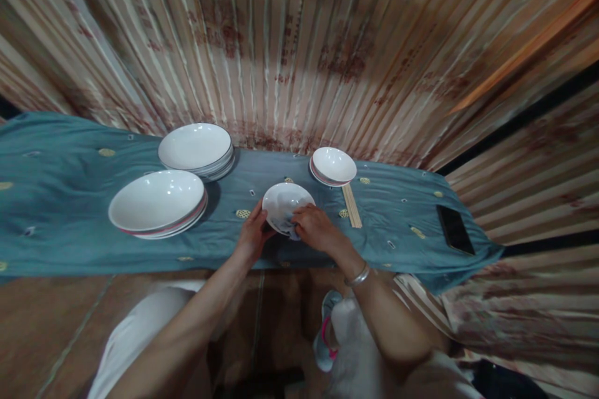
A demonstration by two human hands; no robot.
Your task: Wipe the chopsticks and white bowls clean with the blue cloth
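Observation:
A small white bowl is held near the table's front edge, tilted slightly. My left hand grips its left rim, fingers wrapped under the side. On the bowl's right, my right hand is closed on a greyish-blue cloth, which lies inside the bowl and hangs over its near rim. Just behind to the right stands a short stack of small white bowls, and beside it lies a bundle of light wooden chopsticks.
Two stacks of larger white bowls stand on the left, a front stack and a back stack. A dark phone lies at the right end. A blue-green patterned cloth covers the table. A pleated curtain hangs behind it.

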